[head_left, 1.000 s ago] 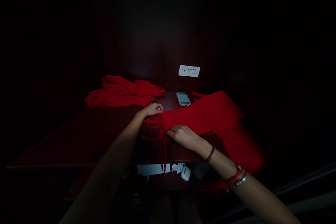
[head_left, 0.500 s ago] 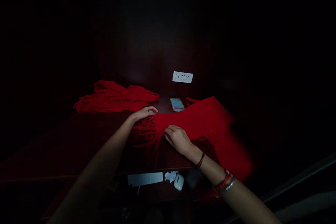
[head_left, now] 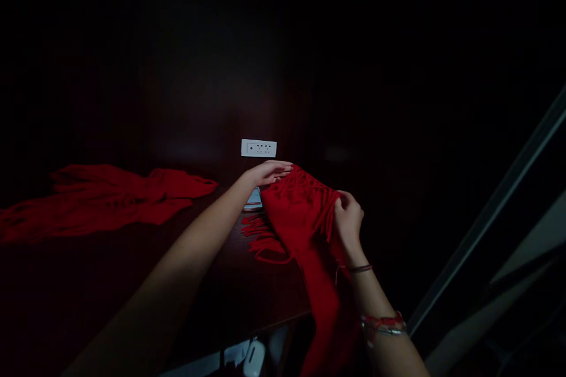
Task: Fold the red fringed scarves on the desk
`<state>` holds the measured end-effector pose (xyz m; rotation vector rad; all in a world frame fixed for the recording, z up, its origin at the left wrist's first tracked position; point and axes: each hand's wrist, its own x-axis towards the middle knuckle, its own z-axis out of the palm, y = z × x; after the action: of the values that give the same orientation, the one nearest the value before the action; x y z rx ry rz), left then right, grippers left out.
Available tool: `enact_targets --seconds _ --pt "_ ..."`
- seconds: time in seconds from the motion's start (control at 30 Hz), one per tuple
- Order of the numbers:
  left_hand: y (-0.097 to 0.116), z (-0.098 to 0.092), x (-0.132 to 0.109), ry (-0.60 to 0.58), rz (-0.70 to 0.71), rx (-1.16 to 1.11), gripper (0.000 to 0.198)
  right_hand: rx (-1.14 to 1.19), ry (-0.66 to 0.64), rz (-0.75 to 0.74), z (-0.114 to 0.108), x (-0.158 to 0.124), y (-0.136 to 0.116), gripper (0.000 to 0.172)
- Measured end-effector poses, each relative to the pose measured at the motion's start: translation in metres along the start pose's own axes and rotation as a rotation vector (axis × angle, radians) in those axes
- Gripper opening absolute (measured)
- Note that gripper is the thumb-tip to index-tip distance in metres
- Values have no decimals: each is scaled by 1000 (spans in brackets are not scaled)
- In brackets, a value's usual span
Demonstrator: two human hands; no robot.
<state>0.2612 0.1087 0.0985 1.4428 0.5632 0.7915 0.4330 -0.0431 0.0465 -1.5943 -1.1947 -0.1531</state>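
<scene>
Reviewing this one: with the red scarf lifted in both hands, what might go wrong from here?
1. Much of the red scarf hangs past the table edge; if the left hand or right hand loosens, it may slide off.
2. The loose fringe lies beside the phone and might drag it.

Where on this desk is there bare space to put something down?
Widest bare patch of the desk: front left, between the heaped red scarf and the left forearm. A narrower strip lies between that forearm and the fringed red scarf. Crowded at the back, where left hand and right hand hold that scarf beside a phone.
</scene>
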Motion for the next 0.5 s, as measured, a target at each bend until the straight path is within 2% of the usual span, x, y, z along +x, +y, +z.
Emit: enact_targets --seconds 0.1,0.2,0.3,0.37,0.43,0.5 --pt "-22 34 34 117 -15 320 34 -364 -133 68 -5 0 22 38" --pt "-40 43 42 202 67 458 44 -537 -235 0 -4 -2 20 37" --pt "-47 29 31 310 253 653 39 -519 -259 -137 5 11 7 33" --pt "-50 13 17 411 319 860 33 -498 -312 -129 17 29 0 31" --pt "-55 -4 4 465 225 973 33 -514 -449 -35 32 48 -2 33" --pt "-62 -16 -8 433 69 957 40 -544 -620 65 45 65 0 34"
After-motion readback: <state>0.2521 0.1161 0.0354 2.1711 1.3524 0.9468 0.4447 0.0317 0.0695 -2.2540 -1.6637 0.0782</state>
